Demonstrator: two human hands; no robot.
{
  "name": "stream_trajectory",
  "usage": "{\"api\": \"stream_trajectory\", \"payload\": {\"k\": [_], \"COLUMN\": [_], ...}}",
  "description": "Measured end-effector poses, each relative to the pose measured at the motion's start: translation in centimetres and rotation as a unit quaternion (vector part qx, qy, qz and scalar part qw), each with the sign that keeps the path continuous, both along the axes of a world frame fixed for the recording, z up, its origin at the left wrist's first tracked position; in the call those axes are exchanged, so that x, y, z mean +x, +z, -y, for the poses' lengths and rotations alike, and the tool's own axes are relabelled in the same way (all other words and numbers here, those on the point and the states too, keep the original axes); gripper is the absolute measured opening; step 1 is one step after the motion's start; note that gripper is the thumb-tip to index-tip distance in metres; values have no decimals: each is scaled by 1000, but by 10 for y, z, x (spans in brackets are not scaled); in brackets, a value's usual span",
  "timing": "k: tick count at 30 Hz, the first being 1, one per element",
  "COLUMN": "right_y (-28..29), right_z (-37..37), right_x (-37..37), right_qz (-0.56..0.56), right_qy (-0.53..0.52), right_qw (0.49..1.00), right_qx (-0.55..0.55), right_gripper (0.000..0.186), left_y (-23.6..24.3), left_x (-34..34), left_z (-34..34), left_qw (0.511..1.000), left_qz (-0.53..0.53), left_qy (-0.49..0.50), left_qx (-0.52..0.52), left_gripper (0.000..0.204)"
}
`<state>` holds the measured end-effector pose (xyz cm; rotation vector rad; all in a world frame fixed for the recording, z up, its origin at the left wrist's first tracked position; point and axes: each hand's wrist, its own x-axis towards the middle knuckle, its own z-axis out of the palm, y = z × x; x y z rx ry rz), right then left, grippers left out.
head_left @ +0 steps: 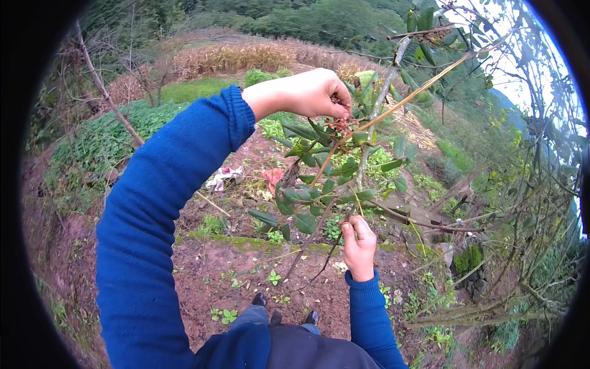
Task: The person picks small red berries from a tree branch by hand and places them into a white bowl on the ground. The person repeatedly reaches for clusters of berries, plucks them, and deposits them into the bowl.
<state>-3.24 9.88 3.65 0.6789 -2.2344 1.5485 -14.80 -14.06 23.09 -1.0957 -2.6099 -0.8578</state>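
My left hand [307,93] reaches up to the leafy branch, its thumb and fingers pinched at a cluster of small reddish berries [338,124]. Dark little berries also show in the curl of its fingers. Below, my right hand [359,246] is closed on a thin stem of the branch [376,117], thumb against the fingers. Glossy dark green leaves [305,222] hang between the two hands, some of them curled and brown. A pale tan dry stalk [409,98] crosses the branch at a slant.
Bare twigs and branches [491,313] crowd the right side. A low mossy ledge [246,244] runs across the reddish soil before my feet. Beyond it lie a white and pinkish scrap [224,178] and a red scrap [272,178]. A thin bare trunk [101,86] leans at the left.
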Motion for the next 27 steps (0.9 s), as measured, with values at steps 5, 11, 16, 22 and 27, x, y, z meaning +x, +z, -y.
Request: {"api": "stream_trajectory", "payload": {"k": [5, 11, 16, 22, 27], "right_y": [2, 7, 5, -2, 1], "right_z": [1, 4, 7, 4, 14], "right_x": [1, 3, 2, -5, -6], "right_qz": [-4, 0, -11, -11, -18], "right_qy": [0, -5, 2, -13, 7], "right_qw": [1000, 1000, 1000, 1000, 1000], "right_qx": [6, 12, -4, 7, 0], "right_gripper": [13, 6, 10, 12, 12], "left_y": [-12, -15, -24, -28, -35], "left_x": [-8, -5, -10, 27, 42], "left_z": [5, 6, 8, -15, -18], "left_qw": [988, 926, 936, 978, 956], "left_qz": [113, 305, 261, -52, -34], "left_qy": [-20, -40, -15, 155, 223], "left_qx": [102, 218, 234, 132, 186], "left_gripper": [19, 19, 15, 16, 18]}}
